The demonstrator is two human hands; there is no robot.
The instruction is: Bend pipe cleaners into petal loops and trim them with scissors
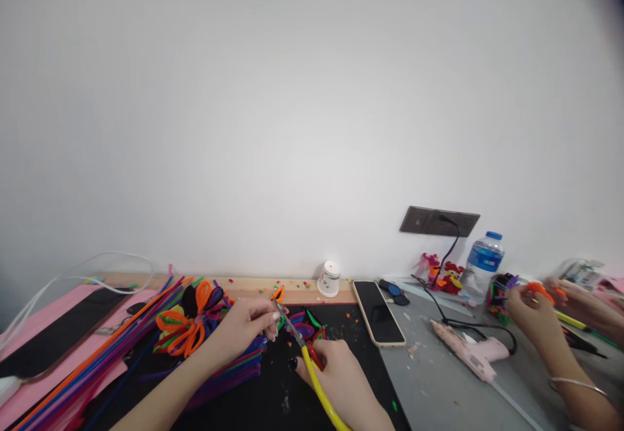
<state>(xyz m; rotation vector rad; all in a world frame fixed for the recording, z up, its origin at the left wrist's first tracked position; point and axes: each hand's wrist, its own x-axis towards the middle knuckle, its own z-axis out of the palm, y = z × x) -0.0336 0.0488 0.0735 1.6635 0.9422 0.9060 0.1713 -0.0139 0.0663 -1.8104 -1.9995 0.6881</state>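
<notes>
My left hand is closed in a pinch beside the tips of a metal tool. A small orange-and-dark pipe cleaner piece shows just beyond its fingertips; the pinched part is hidden. My right hand is wrapped round a tool with narrow metal jaws and yellow and red handles; I cannot tell whether it is scissors or pliers. Its jaws point up and left to my left fingertips. Left of my left hand lies an orange pipe cleaner flower. Purple and green looped pipe cleaners lie behind the tool.
Long pipe cleaners stretch across the left side. A white paper cup is upside down by the wall. Right of the black mat are a phone, glue gun, water bottle and another person's hands.
</notes>
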